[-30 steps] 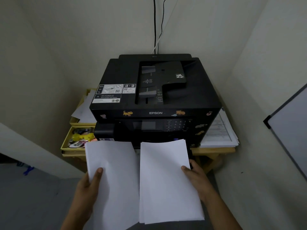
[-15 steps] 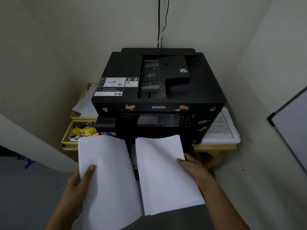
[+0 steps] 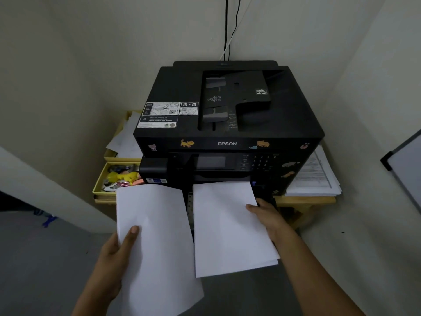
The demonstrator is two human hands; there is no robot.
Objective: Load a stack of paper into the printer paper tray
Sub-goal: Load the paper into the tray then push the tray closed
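Note:
A black Epson printer [image 3: 227, 106] stands on a wooden table in a room corner. My left hand [image 3: 116, 254] grips a white paper stack [image 3: 157, 242] at its left edge, thumb on top, held low and left of the printer front. My right hand [image 3: 268, 217] holds a second white paper stack [image 3: 230, 226] by its right edge, its far end reaching the printer's lower front. A sliver of the pulled-out paper tray [image 3: 189, 206] shows between the two stacks; most of it is hidden under the paper.
Yellow drawer trays [image 3: 100, 183] with small items and loose sheets sit left of the printer. A pile of printed papers [image 3: 316, 176] lies on the table at its right. A whiteboard edge [image 3: 405, 160] hangs on the right wall. Cables [image 3: 227, 28] run up the wall behind.
Both stacks have moved forward and slightly up toward the printer front. The right stack's far end now reaches the lower front opening. The view has shifted closer.

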